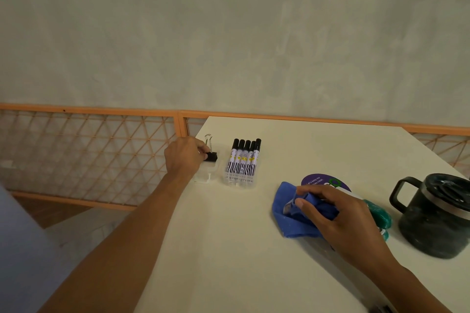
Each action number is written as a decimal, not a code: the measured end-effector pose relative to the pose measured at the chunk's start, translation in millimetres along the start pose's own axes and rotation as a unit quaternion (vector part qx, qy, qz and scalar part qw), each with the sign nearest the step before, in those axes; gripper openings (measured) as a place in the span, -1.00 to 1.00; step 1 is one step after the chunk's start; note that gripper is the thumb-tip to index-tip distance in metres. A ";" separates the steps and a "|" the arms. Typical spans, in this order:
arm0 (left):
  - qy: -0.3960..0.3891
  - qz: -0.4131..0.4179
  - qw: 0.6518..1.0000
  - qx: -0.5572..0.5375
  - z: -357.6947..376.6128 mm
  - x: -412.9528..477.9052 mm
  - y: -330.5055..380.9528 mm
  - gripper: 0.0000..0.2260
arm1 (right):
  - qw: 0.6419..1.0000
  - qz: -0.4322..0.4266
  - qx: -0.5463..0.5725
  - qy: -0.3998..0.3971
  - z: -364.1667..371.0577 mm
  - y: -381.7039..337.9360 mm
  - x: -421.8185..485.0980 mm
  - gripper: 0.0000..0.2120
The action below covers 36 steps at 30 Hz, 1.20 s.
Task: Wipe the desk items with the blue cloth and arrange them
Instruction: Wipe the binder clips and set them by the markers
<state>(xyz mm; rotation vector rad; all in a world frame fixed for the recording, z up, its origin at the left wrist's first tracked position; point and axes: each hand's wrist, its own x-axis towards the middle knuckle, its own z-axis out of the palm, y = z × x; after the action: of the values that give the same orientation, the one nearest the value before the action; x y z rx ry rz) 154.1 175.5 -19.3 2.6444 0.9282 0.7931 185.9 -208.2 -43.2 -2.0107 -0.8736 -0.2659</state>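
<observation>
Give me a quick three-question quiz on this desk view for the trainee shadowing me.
1. True or false: the left hand pinches the black binder clip.
2. How many markers lie in the clear tray? A) three B) five C) seven
3. Fill in: the right hand grips the ____ cloth.
Key: 1 true; 2 B; 3 blue.

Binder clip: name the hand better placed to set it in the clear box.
Left. The left hand pinches the binder clip at the clear box; the right hand grips the blue cloth farther off.
</observation>
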 end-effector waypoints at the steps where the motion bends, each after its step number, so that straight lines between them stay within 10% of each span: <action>1: 0.001 0.001 1.000 0.000 -0.2 -0.5 0.1 -0.86 | 1.000 0.000 0.001 -0.001 0.1 0.3 0.0 -0.82; 23: 0.097 0.076 0.968 -0.220 -22.7 -100.0 39.2 -0.90 | 0.994 0.032 -0.011 0.101 -40.0 1.1 8.2 -0.76; 36: -0.163 0.313 0.865 -0.356 -17.4 -223.4 144.2 -0.86 | 0.990 -0.090 -0.078 0.072 -53.4 22.1 4.6 -0.78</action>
<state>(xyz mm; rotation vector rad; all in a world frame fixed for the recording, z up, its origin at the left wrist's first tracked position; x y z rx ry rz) 71.9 -76.8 -43.3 2.2478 -0.3138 0.5986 211.8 -256.8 -24.8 -2.0288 -0.9672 -0.5897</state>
